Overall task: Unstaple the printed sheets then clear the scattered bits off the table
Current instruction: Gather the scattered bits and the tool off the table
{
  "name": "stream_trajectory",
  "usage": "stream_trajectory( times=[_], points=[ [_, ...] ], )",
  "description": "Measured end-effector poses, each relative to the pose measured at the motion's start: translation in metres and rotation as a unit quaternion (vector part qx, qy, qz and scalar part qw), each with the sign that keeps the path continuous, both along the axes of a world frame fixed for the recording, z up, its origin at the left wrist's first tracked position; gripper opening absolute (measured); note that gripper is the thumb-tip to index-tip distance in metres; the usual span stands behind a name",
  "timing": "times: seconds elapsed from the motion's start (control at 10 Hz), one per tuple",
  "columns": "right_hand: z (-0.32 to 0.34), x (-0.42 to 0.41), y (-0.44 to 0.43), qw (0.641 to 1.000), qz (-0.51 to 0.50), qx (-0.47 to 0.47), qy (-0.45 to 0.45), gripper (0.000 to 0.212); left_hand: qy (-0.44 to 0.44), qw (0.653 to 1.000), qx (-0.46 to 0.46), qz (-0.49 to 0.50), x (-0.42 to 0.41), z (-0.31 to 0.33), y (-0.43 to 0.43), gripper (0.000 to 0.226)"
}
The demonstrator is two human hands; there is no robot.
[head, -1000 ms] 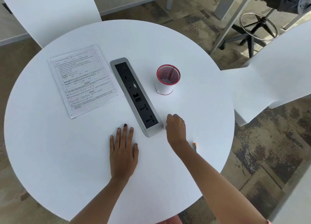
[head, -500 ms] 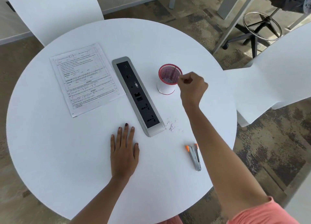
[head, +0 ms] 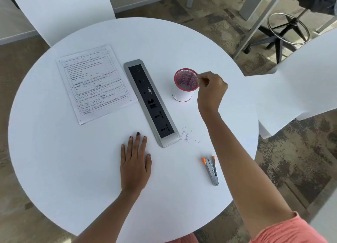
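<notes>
The printed sheets (head: 94, 82) lie flat on the left half of the round white table (head: 73, 169). Small white paper bits (head: 187, 135) are scattered beside the near end of the power strip. My right hand (head: 211, 89) hovers at the right rim of the red mesh cup (head: 185, 85), fingertips pinched together over the opening; whatever they pinch is too small to see. My left hand (head: 135, 162) rests flat on the table, fingers spread, holding nothing. A grey stapler tool with orange tips (head: 211, 170) lies near the table's right front edge.
A long grey and black power strip (head: 151, 102) is set into the table's middle, running diagonally. White chairs stand at the back left (head: 60, 11) and right (head: 300, 82). A black stool base (head: 284, 31) stands on the floor beyond.
My right hand left the bits by the power strip's end and rose to the mesh cup, moving slightly left over its rim. The stapler tool came into sight. My left hand stayed put.
</notes>
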State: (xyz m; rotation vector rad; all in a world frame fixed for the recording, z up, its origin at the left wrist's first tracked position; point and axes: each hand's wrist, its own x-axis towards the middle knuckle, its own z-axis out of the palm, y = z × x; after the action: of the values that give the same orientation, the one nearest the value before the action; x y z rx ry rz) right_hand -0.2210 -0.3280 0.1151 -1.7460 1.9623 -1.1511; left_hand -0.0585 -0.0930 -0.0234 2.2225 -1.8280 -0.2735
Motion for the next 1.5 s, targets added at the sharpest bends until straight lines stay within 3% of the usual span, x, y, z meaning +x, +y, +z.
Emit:
stream_trajectory(
  times=[0.3, 0.5, 0.6, 0.9, 1.2, 1.3, 1.4, 1.5],
  points=[
    [-0.062, -0.045, 0.093, 0.984, 0.05, 0.168, -0.02, 0.033, -0.007, 1.0, -0.002, 0.0, -0.001, -0.001, 0.0, 0.055],
    [-0.083, -0.052, 0.123, 0.961, 0.152, 0.217, 0.079, 0.037, -0.005, 1.0, 0.0, 0.0, -0.001, -0.002, -0.001, 0.056],
    [-0.088, -0.039, 0.127, 0.953, 0.19, 0.204, 0.115, 0.046, -0.008, 1.0, 0.001, 0.0, -0.001, -0.001, -0.001, 0.056],
    [-0.105, -0.029, 0.123, 0.971, 0.139, 0.142, 0.13, 0.012, -0.01, 1.0, 0.001, 0.0, -0.001, -0.002, 0.0, 0.056],
    [-0.099, -0.044, 0.125, 0.983, 0.089, 0.086, 0.137, 0.011, -0.008, 1.0, 0.004, 0.0, -0.001, -0.002, 0.0, 0.056],
    [-0.103, -0.039, 0.146, 0.977, 0.115, 0.069, 0.163, 0.02, -0.008, 1.0, 0.002, 0.0, -0.001, -0.003, 0.0, 0.056],
    [-0.114, -0.018, 0.181, 0.948, 0.212, 0.111, 0.208, 0.038, -0.012, 1.0, 0.001, -0.002, 0.0, -0.003, 0.0, 0.055],
    [-0.115, 0.0, 0.206, 0.935, 0.248, 0.169, 0.188, 0.053, -0.015, 1.0, 0.002, -0.003, 0.0, -0.003, 0.0, 0.055]
  ],
)
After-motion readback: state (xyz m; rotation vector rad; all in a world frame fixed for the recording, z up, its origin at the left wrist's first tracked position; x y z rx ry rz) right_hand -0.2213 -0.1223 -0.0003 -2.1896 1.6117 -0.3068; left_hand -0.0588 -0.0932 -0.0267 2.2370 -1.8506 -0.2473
